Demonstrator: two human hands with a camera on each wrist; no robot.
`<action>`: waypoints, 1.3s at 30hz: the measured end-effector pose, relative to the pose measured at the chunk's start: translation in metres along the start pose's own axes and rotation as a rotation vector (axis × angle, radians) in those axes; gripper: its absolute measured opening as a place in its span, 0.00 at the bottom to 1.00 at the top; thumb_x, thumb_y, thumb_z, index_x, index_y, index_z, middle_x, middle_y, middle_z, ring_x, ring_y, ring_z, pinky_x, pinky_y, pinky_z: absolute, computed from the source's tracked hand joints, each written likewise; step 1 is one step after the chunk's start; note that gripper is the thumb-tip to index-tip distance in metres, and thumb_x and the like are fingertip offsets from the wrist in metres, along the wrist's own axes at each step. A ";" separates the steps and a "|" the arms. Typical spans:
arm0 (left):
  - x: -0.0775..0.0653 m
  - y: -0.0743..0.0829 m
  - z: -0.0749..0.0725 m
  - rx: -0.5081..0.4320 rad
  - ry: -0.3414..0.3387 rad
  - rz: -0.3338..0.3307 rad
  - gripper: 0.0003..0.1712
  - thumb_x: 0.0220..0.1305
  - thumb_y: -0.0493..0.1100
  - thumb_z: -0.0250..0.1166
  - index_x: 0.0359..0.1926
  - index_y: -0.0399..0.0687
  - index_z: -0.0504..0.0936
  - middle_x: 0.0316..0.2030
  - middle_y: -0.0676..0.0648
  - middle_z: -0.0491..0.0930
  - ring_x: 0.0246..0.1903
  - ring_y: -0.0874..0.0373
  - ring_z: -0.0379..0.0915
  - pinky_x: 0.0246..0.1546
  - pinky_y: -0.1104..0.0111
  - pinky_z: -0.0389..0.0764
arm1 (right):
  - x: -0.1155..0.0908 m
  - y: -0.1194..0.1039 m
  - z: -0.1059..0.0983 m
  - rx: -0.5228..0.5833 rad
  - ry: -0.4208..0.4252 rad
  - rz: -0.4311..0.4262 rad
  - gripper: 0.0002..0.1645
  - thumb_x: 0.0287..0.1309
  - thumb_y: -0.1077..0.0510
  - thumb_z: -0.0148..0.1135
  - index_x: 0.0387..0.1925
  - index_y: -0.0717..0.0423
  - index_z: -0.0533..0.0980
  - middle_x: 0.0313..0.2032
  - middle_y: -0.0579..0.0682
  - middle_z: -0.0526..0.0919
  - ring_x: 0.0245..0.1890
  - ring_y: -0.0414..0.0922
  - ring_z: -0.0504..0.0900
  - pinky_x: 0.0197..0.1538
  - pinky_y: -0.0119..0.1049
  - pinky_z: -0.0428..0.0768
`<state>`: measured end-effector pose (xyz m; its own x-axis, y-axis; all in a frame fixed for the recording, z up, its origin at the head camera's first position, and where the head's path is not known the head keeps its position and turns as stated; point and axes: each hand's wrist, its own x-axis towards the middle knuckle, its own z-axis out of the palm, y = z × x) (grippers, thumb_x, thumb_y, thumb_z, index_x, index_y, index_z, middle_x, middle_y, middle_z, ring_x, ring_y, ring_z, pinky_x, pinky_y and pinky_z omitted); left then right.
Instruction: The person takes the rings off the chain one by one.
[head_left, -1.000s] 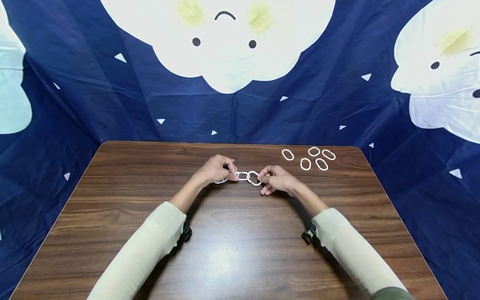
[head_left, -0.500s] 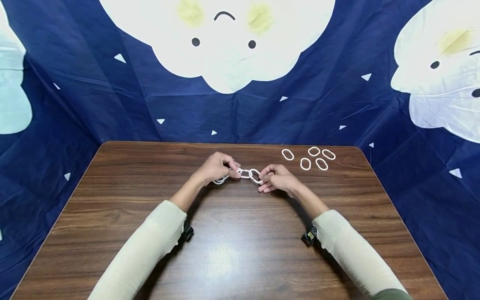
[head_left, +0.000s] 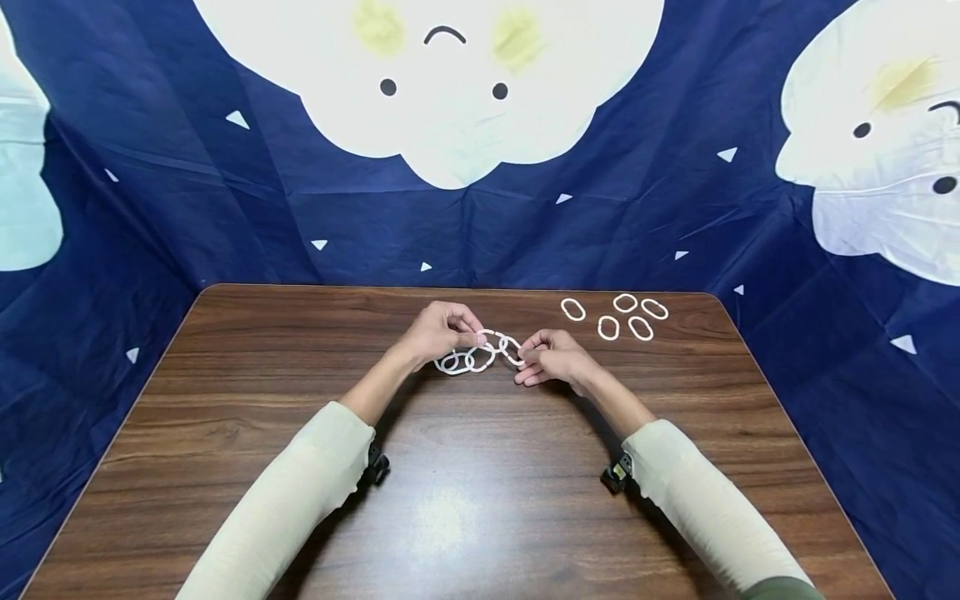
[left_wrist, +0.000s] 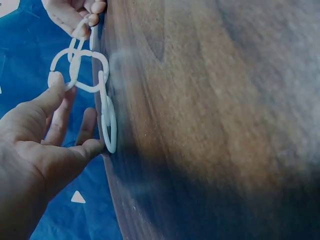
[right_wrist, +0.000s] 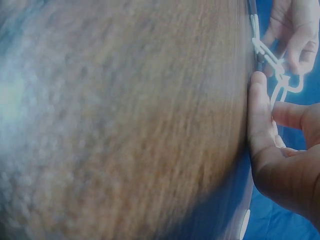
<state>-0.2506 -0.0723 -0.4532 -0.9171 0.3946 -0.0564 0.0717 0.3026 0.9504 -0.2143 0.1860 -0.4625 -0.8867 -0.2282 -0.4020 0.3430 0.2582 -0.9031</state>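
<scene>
White plastic chain links (head_left: 481,371), oval and hooked into one another, form a short chain between the two hands. The left hand (head_left: 442,329) pinches one link (left_wrist: 75,70) between thumb and fingertip. From there several joined links trail below that hand, close to the tabletop. On the other side, the right hand (head_left: 553,357) pinches the end link (right_wrist: 276,95) with its thumb and fingers. In the left wrist view the ring and little fingers of the left hand stand near the lowest link (left_wrist: 112,132).
Several loose white links (head_left: 600,328) lie apart at the back right of the wooden table (head_left: 450,433). A blue cloth (head_left: 247,225) with cloud prints hangs behind the table's far edge. Small black devices (head_left: 378,467) sit at both wrists.
The left hand has shifted slightly right and up along the chain. More joined links now show below it. The right hand has stayed nearly in place, still pinching the end link.
</scene>
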 end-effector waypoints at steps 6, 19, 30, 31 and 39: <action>0.001 -0.001 0.002 0.053 0.009 -0.044 0.07 0.65 0.33 0.81 0.42 0.35 0.93 0.29 0.51 0.91 0.30 0.63 0.81 0.33 0.74 0.78 | 0.001 0.001 0.001 0.005 0.008 -0.012 0.09 0.81 0.67 0.57 0.55 0.70 0.73 0.36 0.54 0.86 0.31 0.43 0.93 0.41 0.35 0.94; -0.003 -0.001 0.003 0.134 -0.025 -0.060 0.06 0.63 0.35 0.83 0.38 0.37 0.93 0.27 0.53 0.88 0.28 0.63 0.77 0.32 0.71 0.77 | 0.003 -0.005 0.013 0.074 0.063 0.038 0.13 0.79 0.69 0.57 0.58 0.75 0.75 0.34 0.55 0.88 0.28 0.42 0.93 0.39 0.34 0.93; -0.001 -0.004 0.003 0.107 -0.047 -0.081 0.07 0.62 0.35 0.83 0.37 0.39 0.92 0.28 0.54 0.90 0.30 0.63 0.79 0.36 0.71 0.78 | 0.008 -0.010 0.023 0.122 0.104 0.044 0.15 0.81 0.66 0.59 0.59 0.77 0.76 0.33 0.59 0.92 0.28 0.41 0.93 0.39 0.33 0.93; -0.002 -0.004 0.003 0.105 -0.047 -0.082 0.07 0.62 0.35 0.83 0.37 0.39 0.92 0.28 0.54 0.90 0.30 0.63 0.79 0.36 0.71 0.78 | 0.008 -0.011 0.023 0.125 0.105 0.044 0.16 0.81 0.66 0.59 0.59 0.77 0.76 0.33 0.60 0.92 0.28 0.41 0.93 0.39 0.33 0.93; -0.004 -0.005 0.002 0.100 -0.047 -0.089 0.07 0.61 0.34 0.84 0.36 0.38 0.92 0.27 0.54 0.89 0.30 0.63 0.79 0.36 0.71 0.77 | 0.011 -0.018 0.027 0.159 0.118 0.052 0.18 0.81 0.67 0.58 0.61 0.81 0.76 0.31 0.58 0.91 0.27 0.40 0.93 0.38 0.32 0.92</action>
<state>-0.2464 -0.0732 -0.4581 -0.9022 0.4020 -0.1562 0.0316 0.4228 0.9057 -0.2218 0.1534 -0.4542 -0.8935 -0.1046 -0.4367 0.4256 0.1130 -0.8978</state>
